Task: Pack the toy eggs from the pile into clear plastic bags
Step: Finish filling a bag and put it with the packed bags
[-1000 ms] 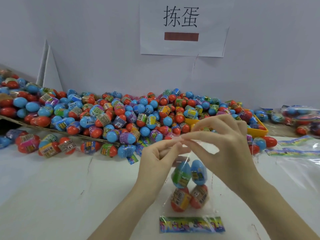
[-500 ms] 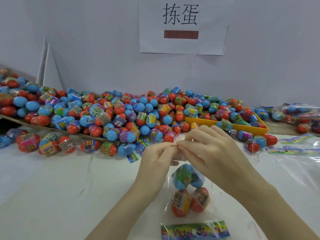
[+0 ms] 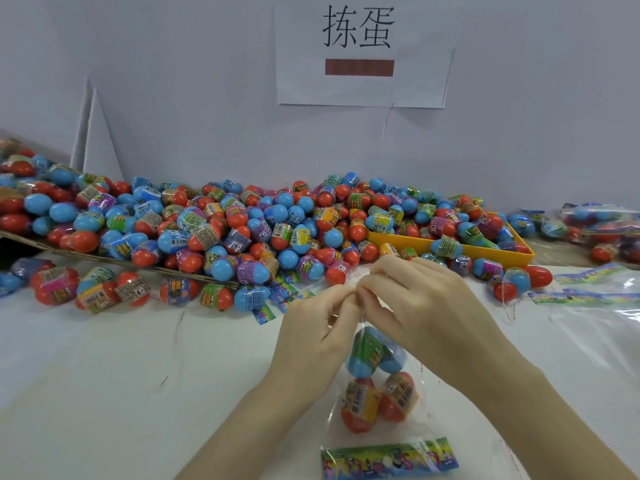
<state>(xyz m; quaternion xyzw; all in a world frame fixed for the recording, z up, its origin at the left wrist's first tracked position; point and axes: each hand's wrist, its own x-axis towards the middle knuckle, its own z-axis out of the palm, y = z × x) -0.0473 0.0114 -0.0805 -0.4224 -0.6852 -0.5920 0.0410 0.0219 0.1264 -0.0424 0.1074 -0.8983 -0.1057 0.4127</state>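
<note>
Both hands meet at the centre of the view. The left hand (image 3: 317, 336) and the right hand (image 3: 420, 308) pinch the top edge of a clear plastic bag (image 3: 420, 408) between thumb and fingertips, and the fingertips of the two hands touch each other. The bag hangs down toward 6 o'clock and holds four toy eggs (image 3: 375, 379): two blue ones above, two red ones below. Its colourful printed strip (image 3: 389, 457) lies on the white table (image 3: 121, 375). The large pile of eggs (image 3: 242, 226) spreads from 9 to 1 o'clock, partly on a yellow tray (image 3: 485, 249). Filled bags (image 3: 602, 226) lie at 3 o'clock.
</note>
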